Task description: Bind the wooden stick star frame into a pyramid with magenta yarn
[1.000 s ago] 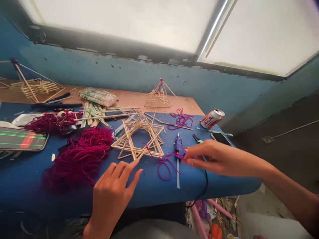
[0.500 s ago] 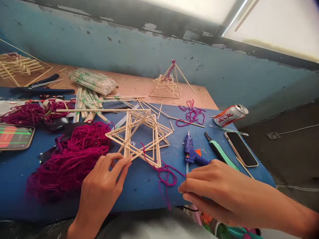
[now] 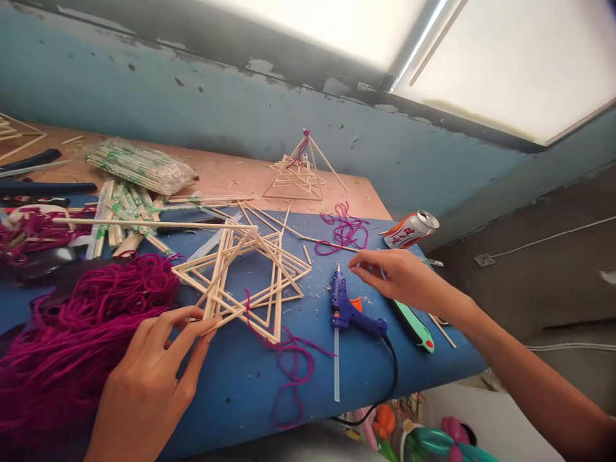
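My left hand point(image 3: 156, 359) pinches the lower left corner of a star-shaped frame point(image 3: 278, 289) made of thin wooden sticks. A purple yarn strand point(image 3: 294, 362) hangs over the frame's front and curls on the blue table. My right hand point(image 3: 397, 273) hovers with bent fingers slightly apart and nothing visible in them. Beneath its fingertips and to the left lies a blue hot glue gun point(image 3: 341, 301) with a clear glue stick point(image 3: 337, 369) sticking out of its back. A green and black utility knife point(image 3: 414, 327) lies below my right hand, partly hidden by it.
A soda can point(image 3: 411, 230) leans at the back right. At left sit a heap of purple yarn point(image 3: 103, 314) and packaged chopsticks point(image 3: 137, 165). A stick pyramid point(image 3: 294, 183) stands on the wooden board behind. The glue gun's black cord point(image 3: 395, 369) drops over the table's front edge.
My right hand has moved up and away from the front edge, past the glue gun. My left hand keeps its pinch on the frame. The view has swung to the right.
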Tool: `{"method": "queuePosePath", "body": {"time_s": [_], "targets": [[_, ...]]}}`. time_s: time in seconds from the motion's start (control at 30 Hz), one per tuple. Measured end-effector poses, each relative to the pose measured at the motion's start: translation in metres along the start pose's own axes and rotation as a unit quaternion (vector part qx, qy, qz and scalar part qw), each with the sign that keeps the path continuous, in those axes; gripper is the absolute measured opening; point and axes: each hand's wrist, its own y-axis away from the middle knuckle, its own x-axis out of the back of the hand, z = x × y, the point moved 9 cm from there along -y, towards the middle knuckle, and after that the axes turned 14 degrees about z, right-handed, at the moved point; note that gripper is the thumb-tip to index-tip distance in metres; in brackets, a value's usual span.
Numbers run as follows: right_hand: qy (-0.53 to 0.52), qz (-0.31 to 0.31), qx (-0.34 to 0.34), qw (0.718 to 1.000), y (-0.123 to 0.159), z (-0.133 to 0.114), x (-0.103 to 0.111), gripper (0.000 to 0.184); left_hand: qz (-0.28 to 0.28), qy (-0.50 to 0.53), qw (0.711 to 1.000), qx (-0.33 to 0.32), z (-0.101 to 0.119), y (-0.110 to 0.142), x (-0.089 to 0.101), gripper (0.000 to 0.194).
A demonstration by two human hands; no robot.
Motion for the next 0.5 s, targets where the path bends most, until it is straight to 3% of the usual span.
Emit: {"method": "queuePosePath", "body": {"time_s": [0.1, 0.2, 0.4, 0.5], "targets": [[0.016, -0.009, -0.052, 0.998, -0.01, 0.035, -0.007, 0.02, 0.032, 0.002, 0.999, 0.018, -0.004, -0.002, 0.002, 0.019], [0.034, -0.019, -0.06, 0.997, -0.021, 0.052, -0.02, 0.022, 0.042, 0.014, 0.998, 0.037, -0.006, -0.003, 0.001, 0.016], [0.186, -0.041, -0.003, 0.982, -0.036, 0.053, -0.053, 0.031, 0.075, -0.019, 0.995, 0.069, -0.004, 0.001, 0.01, 0.021], [0.192, -0.025, 0.004, 0.981, -0.038, 0.051, -0.05, 0.032, 0.102, 0.002, 0.99, 0.101, -0.005, 0.01, 0.022, 0.025]]}}
